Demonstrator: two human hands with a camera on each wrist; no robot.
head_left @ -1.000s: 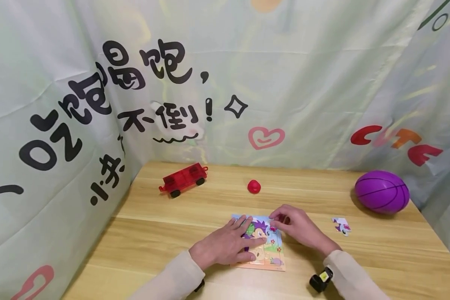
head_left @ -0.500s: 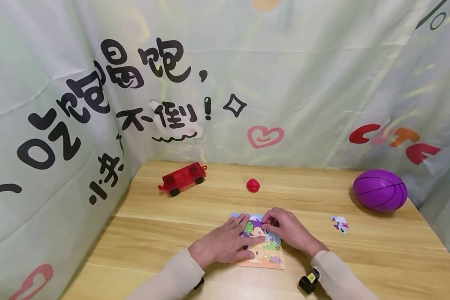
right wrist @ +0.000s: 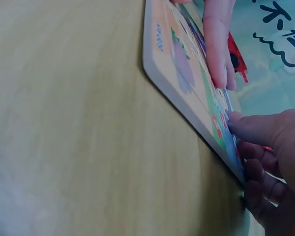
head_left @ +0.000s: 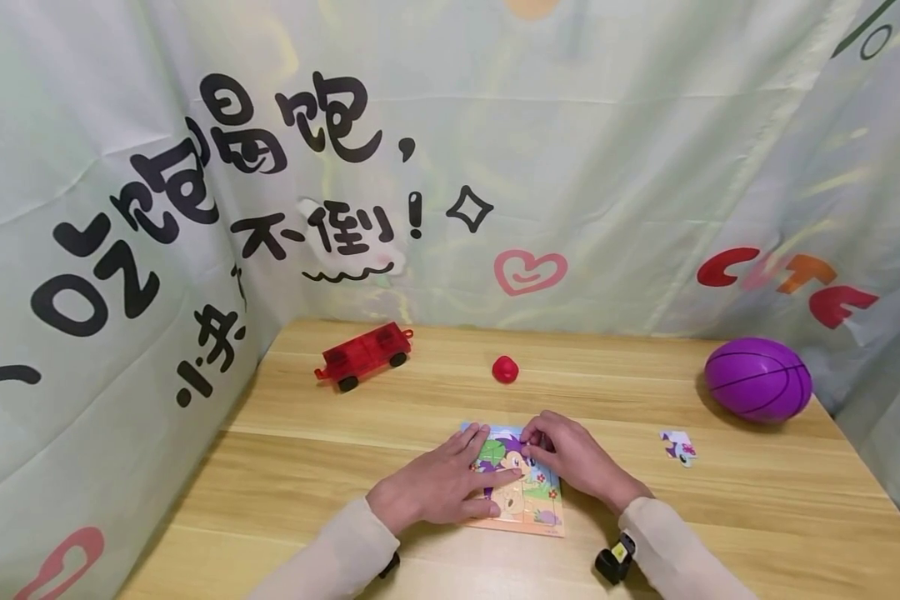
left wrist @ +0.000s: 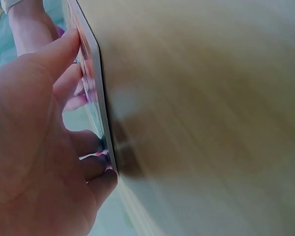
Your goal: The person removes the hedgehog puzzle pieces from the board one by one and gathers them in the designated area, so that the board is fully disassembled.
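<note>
Pale printed curtains (head_left: 615, 167) enclosed the wooden table (head_left: 307, 458), where a picture puzzle (head_left: 517, 504) lay flat beneath both hands, much of its left side covered by the left hand (head_left: 446, 483), whose outspread fingers rested on it. Curled fingers and thumb of the right hand (head_left: 573, 450) met over the puzzle's upper right, hiding that corner, and whether they pinched a piece could not be told. Sleeves (head_left: 330, 550) were cut off by the head view's lower edge, and a loose piece (head_left: 678, 448) well to the right showed only small, unclear print

Red toy wagon (head_left: 365, 357), small red object (head_left: 506, 369), purple ball (head_left: 757, 380), printed curtain (head_left: 615, 167)
</note>
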